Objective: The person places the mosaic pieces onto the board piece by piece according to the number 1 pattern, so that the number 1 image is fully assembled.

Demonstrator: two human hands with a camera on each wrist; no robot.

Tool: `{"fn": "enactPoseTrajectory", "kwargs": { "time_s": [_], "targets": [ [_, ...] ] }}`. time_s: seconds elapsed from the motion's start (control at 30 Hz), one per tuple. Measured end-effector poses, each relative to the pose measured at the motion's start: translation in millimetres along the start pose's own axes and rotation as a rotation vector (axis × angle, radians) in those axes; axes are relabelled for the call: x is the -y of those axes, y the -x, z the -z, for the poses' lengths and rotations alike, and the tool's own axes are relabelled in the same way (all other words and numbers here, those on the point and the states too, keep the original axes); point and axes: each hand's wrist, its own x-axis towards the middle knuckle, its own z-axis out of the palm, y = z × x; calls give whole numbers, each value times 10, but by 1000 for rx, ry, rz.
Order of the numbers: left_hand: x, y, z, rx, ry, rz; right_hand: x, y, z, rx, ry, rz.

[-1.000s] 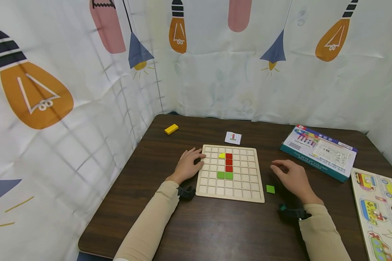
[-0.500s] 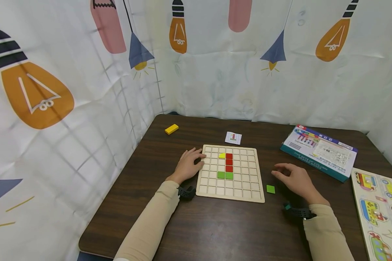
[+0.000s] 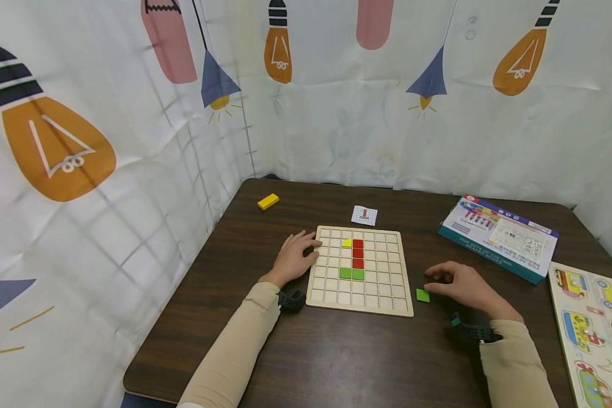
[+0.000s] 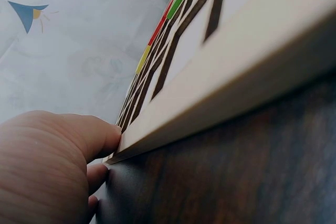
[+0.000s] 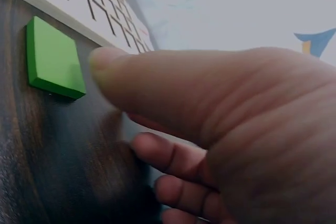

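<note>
A pale wooden grid board (image 3: 382, 277) lies flat on the dark table, its edge (image 4: 231, 90) large in the left wrist view. Red pieces (image 3: 357, 254) form a column on it, beside a yellow piece (image 3: 346, 243) and above green squares (image 3: 351, 273). My left hand (image 3: 292, 259) rests its thumb and fingertips at the board's left edge, fingers relaxed. A loose green square tile (image 3: 423, 295) lies on the table off the board's right side. My right hand (image 3: 463, 286) hovers beside that tile (image 5: 55, 59), thumb tip just short of it, fingers loosely bent with nothing in them.
Behind the board lies a small printed card (image 3: 364, 215). A yellow block (image 3: 268, 202) is at the back left. A game box (image 3: 500, 238) stands at the back right, with a picture puzzle board (image 3: 591, 328) along the right. Printed curtains hang behind the table.
My right hand has moved down and slightly right, its thumb coming close to the loose green tile. The left hand and the board have stayed where they were.
</note>
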Motion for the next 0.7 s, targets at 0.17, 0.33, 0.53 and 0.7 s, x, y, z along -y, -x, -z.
{"fn": "enactPoseTrajectory", "kwargs": {
  "time_s": [0.17,0.33,0.53,0.7],
  "targets": [
    [5,-4,-5,3,-1,3,9,26,12,47,-15,28],
    [14,-8,-10,6,-3,6,10,17,6,88,-25,51],
    [9,-6,-8,0,-2,4,24,-6,-24,112,-30,75],
    [9,-5,-8,1,1,7,50,-20,-60,100,-38,76]
  ]
}}
